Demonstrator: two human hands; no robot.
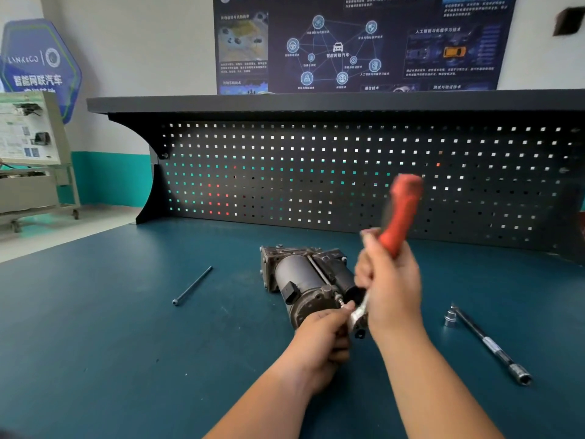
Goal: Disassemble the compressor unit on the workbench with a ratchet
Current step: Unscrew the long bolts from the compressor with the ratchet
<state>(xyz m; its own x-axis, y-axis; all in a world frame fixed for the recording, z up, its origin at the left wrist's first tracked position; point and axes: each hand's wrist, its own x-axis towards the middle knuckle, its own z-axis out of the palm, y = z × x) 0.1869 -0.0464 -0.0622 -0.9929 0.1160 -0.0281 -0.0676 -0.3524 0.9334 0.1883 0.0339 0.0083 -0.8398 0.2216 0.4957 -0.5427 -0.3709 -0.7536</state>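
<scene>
Blue-green table fills the lower half of the view. A black pegboard with a shelf on top stands along its 12 o'clock edge, and a dark blue poster hangs on the wall above. A display stand on wheels is off the table at 9–10 o'clock.

Compressor unit lies on its side on the table, just below frame centre. Its long axis runs from 11 o'clock (far end plate) to 5 o'clock (near end cap).

Right hand is at 3 o'clock of the compressor, partly covering its right side. The fingers are wrapped round the lower part of the ratchet. The red handle sticks up toward 12–1 o'clock and is blurred.

Left hand is at 6 o'clock of the compressor, with its fingers curled and pinched at the ratchet's metal head, right against the near end cap. A small bolt head shows just beyond the fingertips – can't tell if the drive is seated on it.

Extension bar with a socket on its near end lies flat on the table at 4 o'clock of the compressor, well apart from it.

Long bolt lies loose on the table at 9 o'clock of the compressor, apart from it, head toward the viewer.

Loose socket stands upright just beside the far tip of the extension bar – touching or not, can't tell.
</scene>
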